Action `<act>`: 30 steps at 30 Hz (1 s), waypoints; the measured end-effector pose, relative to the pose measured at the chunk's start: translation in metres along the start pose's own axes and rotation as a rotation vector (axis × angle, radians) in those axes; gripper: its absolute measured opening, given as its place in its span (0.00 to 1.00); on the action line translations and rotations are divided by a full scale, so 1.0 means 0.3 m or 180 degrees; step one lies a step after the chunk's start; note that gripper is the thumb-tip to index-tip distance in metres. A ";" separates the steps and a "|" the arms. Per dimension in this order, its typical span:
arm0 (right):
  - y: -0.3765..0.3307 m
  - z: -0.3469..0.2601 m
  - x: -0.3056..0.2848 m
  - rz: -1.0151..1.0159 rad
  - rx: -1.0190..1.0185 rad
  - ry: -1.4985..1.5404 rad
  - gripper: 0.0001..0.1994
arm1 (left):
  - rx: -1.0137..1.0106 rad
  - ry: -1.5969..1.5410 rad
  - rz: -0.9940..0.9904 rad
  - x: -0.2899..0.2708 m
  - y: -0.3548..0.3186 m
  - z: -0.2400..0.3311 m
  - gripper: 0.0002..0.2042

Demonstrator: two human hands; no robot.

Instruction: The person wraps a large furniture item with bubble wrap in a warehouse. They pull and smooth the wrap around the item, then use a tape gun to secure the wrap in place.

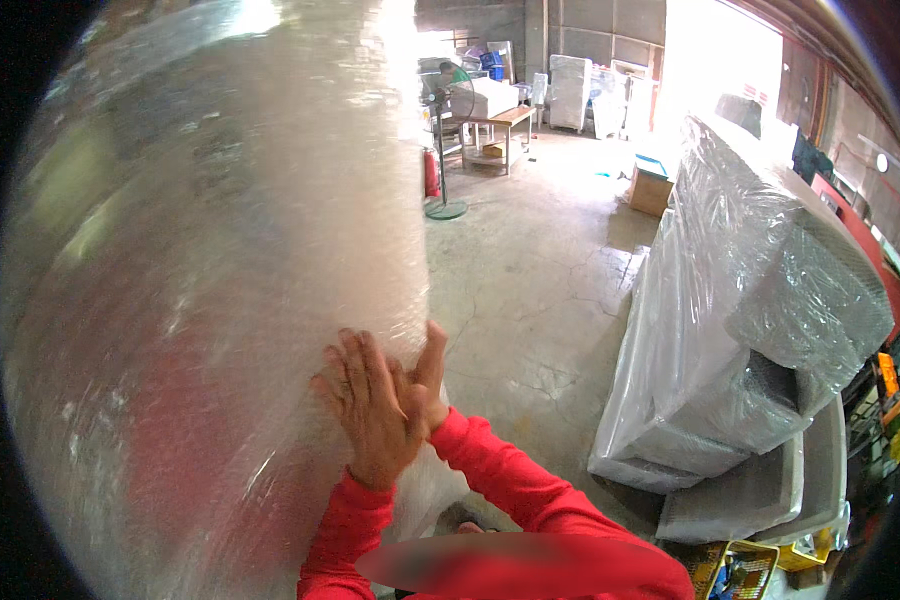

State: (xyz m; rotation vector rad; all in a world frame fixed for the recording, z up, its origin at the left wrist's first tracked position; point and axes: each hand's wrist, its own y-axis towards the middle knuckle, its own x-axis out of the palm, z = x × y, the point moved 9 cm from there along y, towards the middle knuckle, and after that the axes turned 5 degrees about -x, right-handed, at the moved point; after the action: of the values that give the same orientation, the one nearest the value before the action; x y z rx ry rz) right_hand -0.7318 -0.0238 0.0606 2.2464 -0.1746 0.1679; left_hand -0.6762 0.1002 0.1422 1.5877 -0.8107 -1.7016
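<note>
A tall object wrapped in shiny clear plastic film [270, 200] fills the left side of the view, close to me. What lies under the film is hard to make out. My left hand [372, 410] lies flat on the film near the object's right edge, fingers stretched upward. Just beside it, my right hand [428, 375] presses at that edge with a digit stretched up. The left hand partly covers the right one. Neither hand shows anything held. Both arms wear red sleeves.
A large plastic-wrapped item [710, 300] stands to the right, with grey bins [745, 495] and a yellow basket [750, 570] near it. Farther back are a standing fan [445, 205], a red extinguisher [431, 174], a table [510, 117] and a cardboard box [650, 190].
</note>
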 end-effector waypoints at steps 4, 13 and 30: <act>0.087 0.090 -0.070 -0.1275 0.0447 0.1950 0.25 | 0.0123 0.0614 0.0177 0.226 -0.070 -0.138 0.41; 0.097 -0.098 0.157 -0.3003 0.0254 0.2475 0.51 | -0.0355 0.1377 0.0178 0.201 -0.086 -0.139 0.38; 0.358 0.226 0.459 -0.0419 -0.0734 0.0779 0.34 | -0.0577 0.1193 0.1134 -0.088 0.123 -0.015 0.25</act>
State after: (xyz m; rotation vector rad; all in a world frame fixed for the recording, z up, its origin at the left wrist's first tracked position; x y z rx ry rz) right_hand -0.6123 -0.1530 0.1245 1.9810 0.0819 0.3325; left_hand -0.6685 0.0999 0.1870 1.4728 -0.6779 -1.1473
